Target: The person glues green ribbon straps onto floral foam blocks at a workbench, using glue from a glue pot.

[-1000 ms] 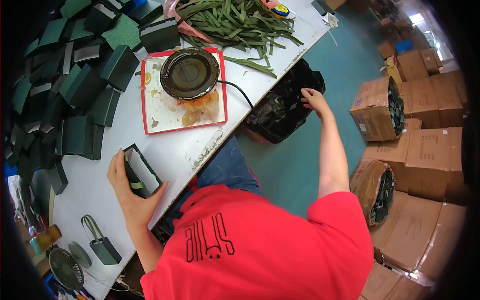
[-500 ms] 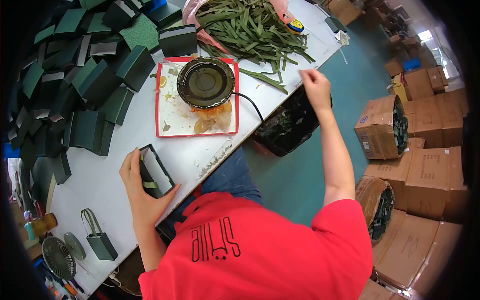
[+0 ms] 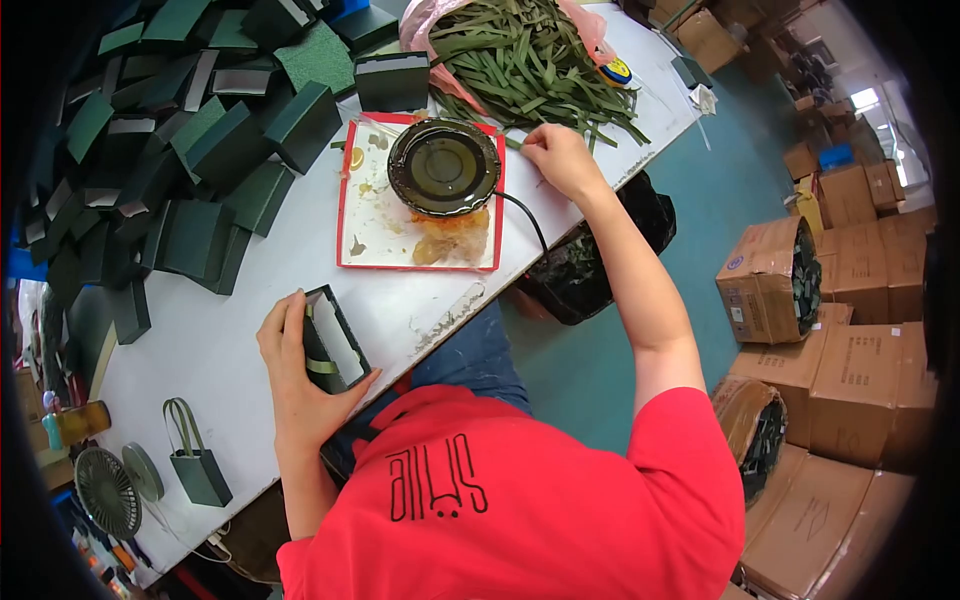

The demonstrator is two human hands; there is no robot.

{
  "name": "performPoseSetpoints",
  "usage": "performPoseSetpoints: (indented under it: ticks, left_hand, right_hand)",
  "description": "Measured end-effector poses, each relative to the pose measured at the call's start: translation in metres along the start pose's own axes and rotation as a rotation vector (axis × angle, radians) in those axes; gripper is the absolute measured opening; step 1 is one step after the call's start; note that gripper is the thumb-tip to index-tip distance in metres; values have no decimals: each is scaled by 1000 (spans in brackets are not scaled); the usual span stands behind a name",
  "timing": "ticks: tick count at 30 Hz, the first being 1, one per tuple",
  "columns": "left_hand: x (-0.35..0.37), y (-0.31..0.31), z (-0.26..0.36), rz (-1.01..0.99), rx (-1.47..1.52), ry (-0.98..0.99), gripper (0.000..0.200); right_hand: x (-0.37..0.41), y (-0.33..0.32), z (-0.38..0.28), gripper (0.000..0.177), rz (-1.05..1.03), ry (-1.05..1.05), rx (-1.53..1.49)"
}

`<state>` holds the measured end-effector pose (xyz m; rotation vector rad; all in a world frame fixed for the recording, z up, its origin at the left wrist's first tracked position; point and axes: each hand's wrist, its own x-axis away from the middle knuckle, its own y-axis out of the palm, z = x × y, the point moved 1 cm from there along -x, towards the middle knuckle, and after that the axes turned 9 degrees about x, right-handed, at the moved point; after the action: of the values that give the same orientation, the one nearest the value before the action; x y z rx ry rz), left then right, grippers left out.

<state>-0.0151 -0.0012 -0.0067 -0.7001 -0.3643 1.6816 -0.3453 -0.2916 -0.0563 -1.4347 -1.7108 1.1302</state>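
My left hand [image 3: 297, 375] grips a small dark green paper bag [image 3: 340, 345] on the table, fingers on its far side and thumb at its near end. The bag's open top faces up, showing a pale inside with a green ribbon piece [image 3: 321, 367] across one end. My right hand [image 3: 562, 160] is closed in a pinch at a green ribbon strip [image 3: 514, 144] beside the red-rimmed tray; its fingertips partly hide the strip. To the left of that hand, a round dark pot of glossy liquid [image 3: 444, 167] sits on the stained tray [image 3: 362, 245].
Green ribbons [image 3: 530, 60] spill from a pink plastic bag [image 3: 421, 28] at the back. Many green bags [image 3: 205, 240] are heaped on the left. A finished-looking handled bag [image 3: 202, 475] stands near a small fan [image 3: 108, 492]. Cardboard boxes [image 3: 860, 370] line the right.
My right hand has moved left from beyond the table edge to the ribbon strip. My left hand still holds the bag. The whole view has shifted slightly.
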Motion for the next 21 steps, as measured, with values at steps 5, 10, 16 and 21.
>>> performPoseSetpoints:
  ticks: [5, 10, 16, 21]
  left_hand:
    - [2, 0, -2, 0, 9, 11, 112]
    - [1, -1, 3, -3, 27, 53, 111]
    - [2, -1, 2, -8, 44, 58, 111]
    - [2, -2, 3, -20, 42, 71, 112]
  right_hand:
    - [6, -21, 8, 25, 252, 6, -39]
    - [9, -33, 22, 28, 155, 135, -253]
    - [8, -31, 26, 26, 496, -181, 87]
    - [-7, -41, 34, 22, 340, 128, -365]
